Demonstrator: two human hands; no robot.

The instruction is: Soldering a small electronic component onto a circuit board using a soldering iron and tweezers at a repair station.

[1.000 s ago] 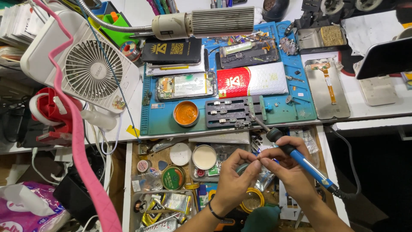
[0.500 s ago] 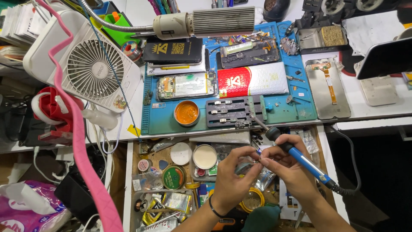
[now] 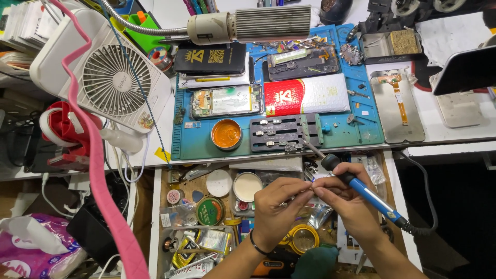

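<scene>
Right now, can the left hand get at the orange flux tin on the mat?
Probably yes. The left hand is pinching something small against the right hand, so it must let go first; the flux tin lies open just above, nothing between.

phone repair workshop, clearly: blue silicone work mat (image 3: pixel 196 147) on the bench w/ an opened phone (image 3: pixel 226 101), a bare screen panel (image 3: pixel 397 106) & a black board-holder jig (image 3: pixel 281 133). tin of orange flux (image 3: pixel 226 134), soldering iron (image 3: pixel 361 190) in use, white desk fan (image 3: pixel 114 78), gooseneck lamp (image 3: pixel 248 25) overhead. open drawer (image 3: pixel 206 206) below crammed w/ tins, solder wire & small parts.
</scene>
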